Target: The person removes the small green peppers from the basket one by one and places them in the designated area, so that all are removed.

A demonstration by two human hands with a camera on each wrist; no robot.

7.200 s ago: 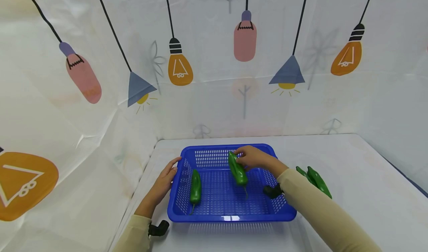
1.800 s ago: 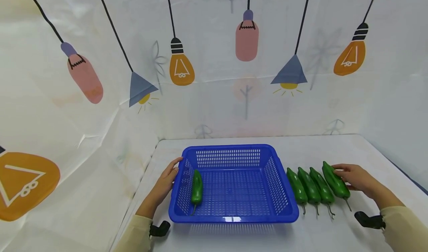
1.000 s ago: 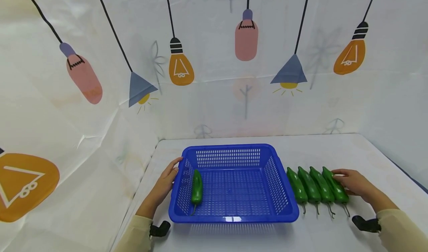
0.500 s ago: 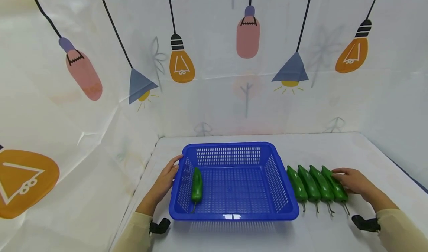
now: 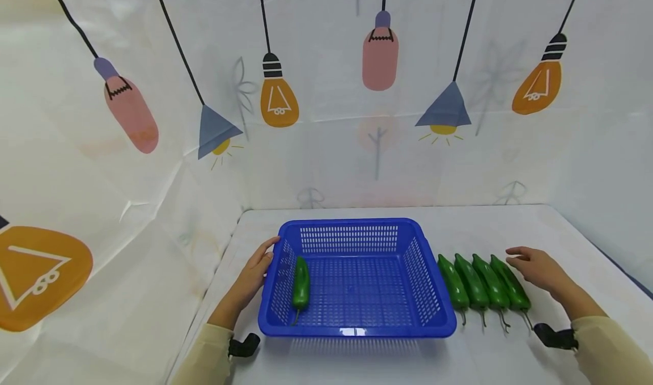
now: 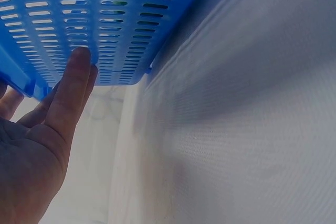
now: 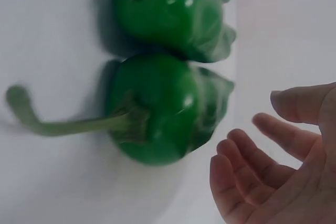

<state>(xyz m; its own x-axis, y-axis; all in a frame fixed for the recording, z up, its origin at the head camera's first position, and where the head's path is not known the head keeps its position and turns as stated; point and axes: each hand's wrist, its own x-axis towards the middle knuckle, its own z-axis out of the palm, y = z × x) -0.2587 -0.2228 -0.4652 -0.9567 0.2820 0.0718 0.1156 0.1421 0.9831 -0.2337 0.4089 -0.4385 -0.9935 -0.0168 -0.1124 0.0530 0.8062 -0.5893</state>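
My left hand (image 5: 252, 274) rests against the left side of a blue plastic basket (image 5: 357, 333), its fingertips at the rim. In the left wrist view, straight fingers (image 6: 68, 98) touch the basket's slotted wall (image 6: 100, 40). One long green pepper (image 5: 301, 286) lies inside, along the left wall. To the right of the basket, several green peppers lie side by side on the table, stems toward me. My right hand (image 5: 538, 269) is held beside the rightmost pepper (image 5: 510, 283), holding nothing. The right wrist view shows its loosely bent fingers (image 7: 262, 174) apart from that pepper (image 7: 152, 108).
The table (image 5: 398, 365) has a white cover. Behind and on the left hangs a white sheet (image 5: 326, 164) printed with lamps and bulbs. A black wrist device (image 5: 245, 345) sits at the left cuff, and another (image 5: 553, 337) at the right cuff.
A pepper moved from the basket to the right end of the row, where my right hand laid it down and just let go, lifting slightly away. My left hand stayed at the basket.
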